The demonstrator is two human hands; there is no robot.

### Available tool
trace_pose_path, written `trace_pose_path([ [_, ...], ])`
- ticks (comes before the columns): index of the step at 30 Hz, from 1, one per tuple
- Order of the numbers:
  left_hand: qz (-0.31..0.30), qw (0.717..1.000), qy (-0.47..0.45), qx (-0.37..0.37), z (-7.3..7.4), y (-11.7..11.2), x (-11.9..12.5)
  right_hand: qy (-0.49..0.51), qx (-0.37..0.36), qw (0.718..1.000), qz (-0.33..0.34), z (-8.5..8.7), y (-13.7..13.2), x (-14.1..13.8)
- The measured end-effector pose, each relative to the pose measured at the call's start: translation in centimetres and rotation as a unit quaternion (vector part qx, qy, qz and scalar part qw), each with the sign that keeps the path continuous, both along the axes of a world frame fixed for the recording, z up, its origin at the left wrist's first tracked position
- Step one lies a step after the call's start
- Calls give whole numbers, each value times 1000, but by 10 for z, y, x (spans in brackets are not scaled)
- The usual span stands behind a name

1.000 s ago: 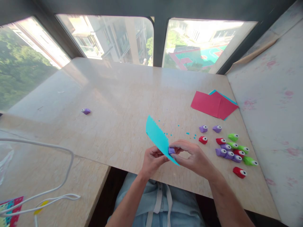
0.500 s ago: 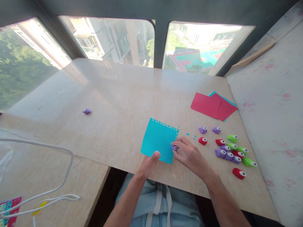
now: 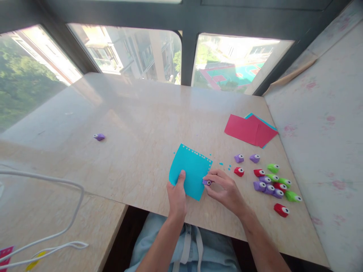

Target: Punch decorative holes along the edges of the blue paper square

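Observation:
A sheet of blue paper (image 3: 194,177) has small punched holes along its far edge and down the upper part of its right edge. My left hand (image 3: 178,194) grips its near left side, thumb on top and fingers hidden underneath. My right hand (image 3: 225,189) holds a small purple craft punch (image 3: 207,182) by the paper's right edge, fingers closed around it. Whether the punch is pressed down cannot be seen. Small blue paper scraps (image 3: 221,164) lie just right of the sheet.
Several purple, red and green craft punches (image 3: 269,188) cluster at the right. Another purple punch (image 3: 99,137) lies alone at the left. Red sheets (image 3: 242,129) rest over blue paper at the back right. White cable (image 3: 76,211) loops across the left side; a patterned wall (image 3: 320,124) bounds the right.
My left hand has shifted up and left on the paper, its thumb now farther onto the sheet. The right hand and punch have slid slightly toward me along the edge.

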State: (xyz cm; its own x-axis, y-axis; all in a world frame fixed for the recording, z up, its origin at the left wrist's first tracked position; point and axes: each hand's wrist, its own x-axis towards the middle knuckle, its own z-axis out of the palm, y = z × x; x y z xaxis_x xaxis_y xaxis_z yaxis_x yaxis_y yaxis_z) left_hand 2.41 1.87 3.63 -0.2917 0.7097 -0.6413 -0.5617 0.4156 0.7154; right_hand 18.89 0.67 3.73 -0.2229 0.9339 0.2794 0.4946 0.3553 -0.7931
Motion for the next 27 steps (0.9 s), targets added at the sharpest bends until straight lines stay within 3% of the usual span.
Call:
trace_pose_path([
  [7,-23,999,34,23,-2,-2,5,31,-20,999,-9,-5,-3,2],
  [12,39,999,35,1,-5,6,-13,13,-12,998,-66,-14,-8,26],
  [15,32,997,71,26,-8,10,-24,88,-59,989,-102,-22,-14,42],
  [20,9,992,117,49,-9,9,-24,297,-214,921,-134,-21,-23,37],
  [27,-18,998,46,31,-7,13,-31,429,-267,858,-90,-13,-26,26],
])
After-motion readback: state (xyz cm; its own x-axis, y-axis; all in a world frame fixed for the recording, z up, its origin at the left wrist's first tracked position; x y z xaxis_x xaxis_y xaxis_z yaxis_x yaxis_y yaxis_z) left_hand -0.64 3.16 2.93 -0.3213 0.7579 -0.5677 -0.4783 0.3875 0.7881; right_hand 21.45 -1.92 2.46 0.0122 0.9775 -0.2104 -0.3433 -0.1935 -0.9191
